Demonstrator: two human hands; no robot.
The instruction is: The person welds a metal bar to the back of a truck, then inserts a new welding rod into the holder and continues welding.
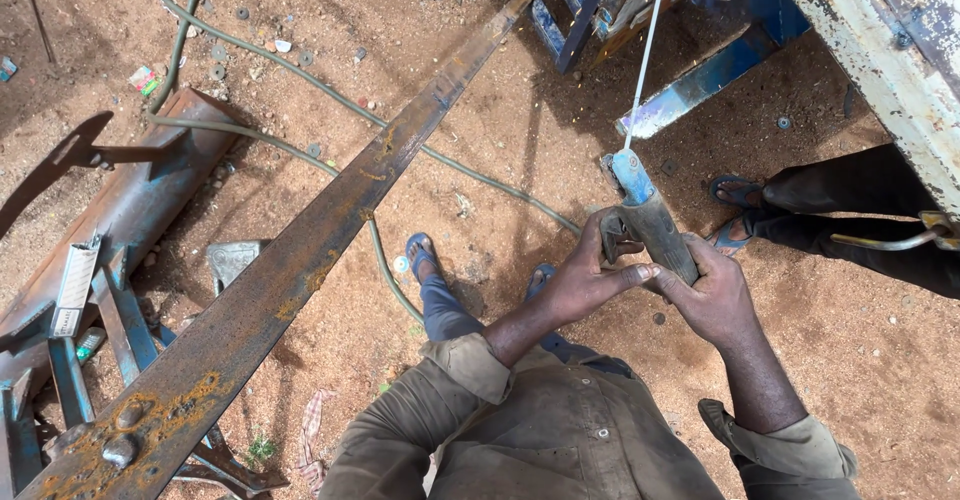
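Gripping a worn electrode holder with both hands, the person stands on reddish sandy ground. The left hand closes on its grey jaw part, the right hand wraps the handle, and a thin white welding rod rises from the blue tip. The rod could slip or bend if the clamp is loose. Beside them lies 1 long rusty flat steel bar, rough and pitted.

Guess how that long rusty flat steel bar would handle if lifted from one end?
The rusty flat bar probably feels heavy: it is long, wide steel. Lifted at one end, it would likely sag slightly and drag. Its flat face shouldn't roll, and the rough rust probably grips well.
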